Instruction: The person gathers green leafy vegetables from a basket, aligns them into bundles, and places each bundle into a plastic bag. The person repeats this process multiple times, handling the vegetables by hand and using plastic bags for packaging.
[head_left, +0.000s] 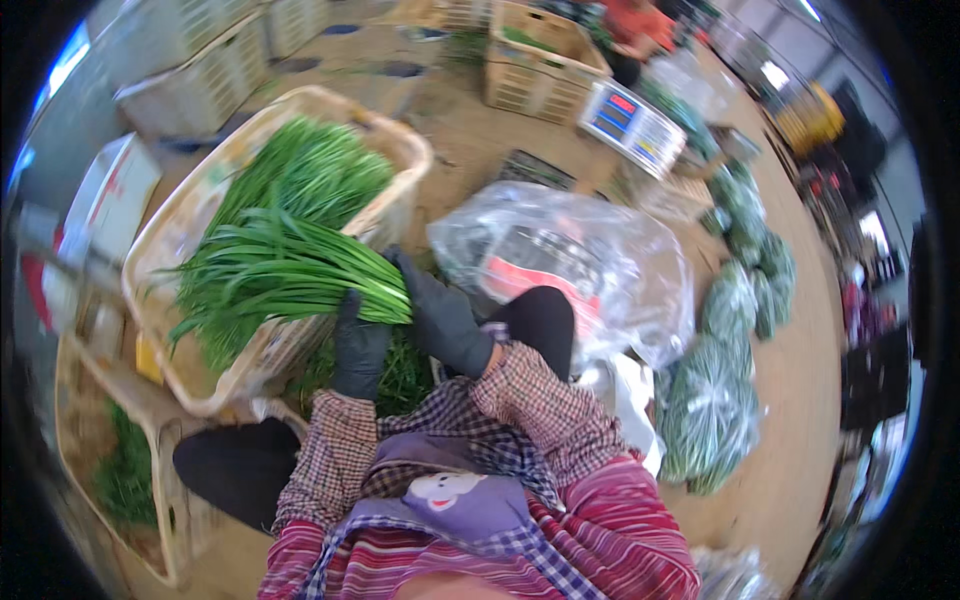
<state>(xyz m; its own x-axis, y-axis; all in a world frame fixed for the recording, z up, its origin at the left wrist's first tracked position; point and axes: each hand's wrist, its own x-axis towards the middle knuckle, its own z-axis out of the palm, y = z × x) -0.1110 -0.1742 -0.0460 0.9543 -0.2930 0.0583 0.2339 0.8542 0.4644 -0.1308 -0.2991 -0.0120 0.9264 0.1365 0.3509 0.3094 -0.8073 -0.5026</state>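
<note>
Both of my hands wear dark gloves and hold one bundle of long green leaves, likely garlic chives (300, 270), by its pale stem end. My left hand (360, 349) grips it from below, near the front rim of a plastic crate (409, 142). Against the cut ends on the right presses my right hand (442, 311). The leaf tips spread leftward over the crate, where more loose greens (322, 161) are heaped. Loose green trimmings (405, 375) lie below my hands, between my knees.
Clear plastic bags (637, 255) lie right of my knee. Bagged greens (709, 420) line the floor at right. A digital scale (634, 127) stands beyond, beside another crate (532, 90) and a person in orange (637, 30). A crate with green scraps (124, 465) sits at lower left.
</note>
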